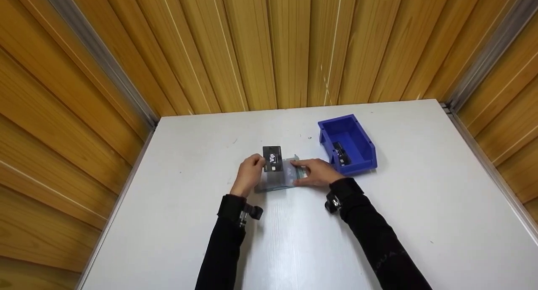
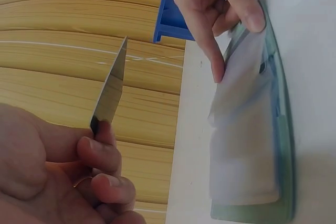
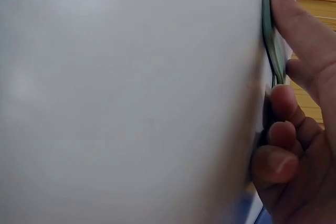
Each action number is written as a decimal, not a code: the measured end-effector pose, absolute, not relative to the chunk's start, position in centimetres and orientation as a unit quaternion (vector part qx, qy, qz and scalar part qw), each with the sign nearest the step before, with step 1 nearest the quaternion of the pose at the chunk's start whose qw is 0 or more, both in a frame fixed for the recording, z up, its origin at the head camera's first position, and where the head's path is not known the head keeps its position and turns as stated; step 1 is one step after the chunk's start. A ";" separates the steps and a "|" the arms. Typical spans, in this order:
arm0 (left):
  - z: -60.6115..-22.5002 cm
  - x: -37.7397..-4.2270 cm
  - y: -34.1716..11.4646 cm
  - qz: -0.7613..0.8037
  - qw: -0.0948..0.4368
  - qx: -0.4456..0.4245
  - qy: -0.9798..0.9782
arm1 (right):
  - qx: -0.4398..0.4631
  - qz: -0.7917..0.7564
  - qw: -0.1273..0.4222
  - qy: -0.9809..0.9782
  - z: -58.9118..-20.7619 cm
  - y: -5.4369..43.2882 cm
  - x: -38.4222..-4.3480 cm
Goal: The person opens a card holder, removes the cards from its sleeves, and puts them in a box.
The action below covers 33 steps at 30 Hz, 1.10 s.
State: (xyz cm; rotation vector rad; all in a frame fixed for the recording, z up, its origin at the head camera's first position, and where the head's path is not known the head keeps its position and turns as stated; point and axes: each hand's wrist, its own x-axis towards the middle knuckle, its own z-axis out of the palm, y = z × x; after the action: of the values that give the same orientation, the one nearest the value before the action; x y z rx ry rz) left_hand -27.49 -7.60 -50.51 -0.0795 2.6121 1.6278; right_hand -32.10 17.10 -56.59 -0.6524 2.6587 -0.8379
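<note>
While left hand [image 1: 249, 172] pinches black card [image 1: 272, 159], sleeved booklet [image 1: 275, 180] in right hand [image 1: 320, 172]

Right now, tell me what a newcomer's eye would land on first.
Likely the blue bin, vivid on the white table just beyond the right hand. Next, the black Vip card, held up in the left hand, clear of the sleeved holder that the right hand grips.

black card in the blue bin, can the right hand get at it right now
Probably not right now: the right hand holds the card holder. Were it free, the open-topped blue bin nearby would likely leave the black card within reach.
</note>
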 end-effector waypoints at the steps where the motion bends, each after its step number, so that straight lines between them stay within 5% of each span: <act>1: -50.6 -27.5 -7.6 0.529 0.032 -0.027 0.847 | -0.226 -0.296 0.141 0.917 -56.5 17.1 -32.1; 9: -51.2 -27.5 -7.6 0.533 0.032 -0.038 0.844 | -0.160 -0.492 0.113 0.848 -54.9 15.4 -31.4; 15: -51.5 -27.6 -6.8 0.525 0.033 -0.028 0.850 | -0.036 -0.665 0.156 0.729 -53.3 10.9 -30.0; 33: -52.6 -27.7 -6.1 0.490 0.029 0.004 0.871 | -0.020 -0.614 0.017 0.789 -54.9 7.8 -29.1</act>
State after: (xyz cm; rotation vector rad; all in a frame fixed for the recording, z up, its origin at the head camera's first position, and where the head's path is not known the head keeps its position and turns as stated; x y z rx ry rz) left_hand -27.66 -6.12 -52.65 0.0133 2.6882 1.5101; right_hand -29.13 7.75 -54.88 -0.0608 2.4520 -1.9072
